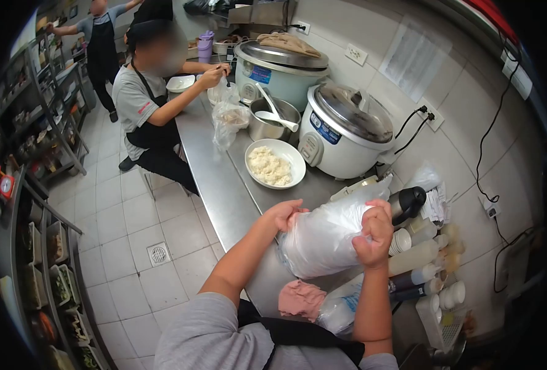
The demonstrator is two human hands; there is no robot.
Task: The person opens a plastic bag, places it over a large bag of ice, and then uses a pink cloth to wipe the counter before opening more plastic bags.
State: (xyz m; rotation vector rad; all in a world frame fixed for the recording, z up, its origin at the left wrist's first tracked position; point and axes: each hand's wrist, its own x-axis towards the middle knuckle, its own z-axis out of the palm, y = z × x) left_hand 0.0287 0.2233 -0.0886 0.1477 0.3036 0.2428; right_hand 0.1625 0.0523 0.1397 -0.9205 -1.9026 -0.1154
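Hands work a bag (323, 237) of clear plastic held above the counter's (224, 203) near edge, left hand (284, 214) pinching its top, right hand (375, 233) fisted on its side; bag looks empty, and rice sits unpacked in a bowl (275, 164) farther along.

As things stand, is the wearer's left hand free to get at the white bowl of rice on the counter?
Probably not yet: the left hand and right hand both grip the plastic bag. The counter between it and the white bowl looks clear.
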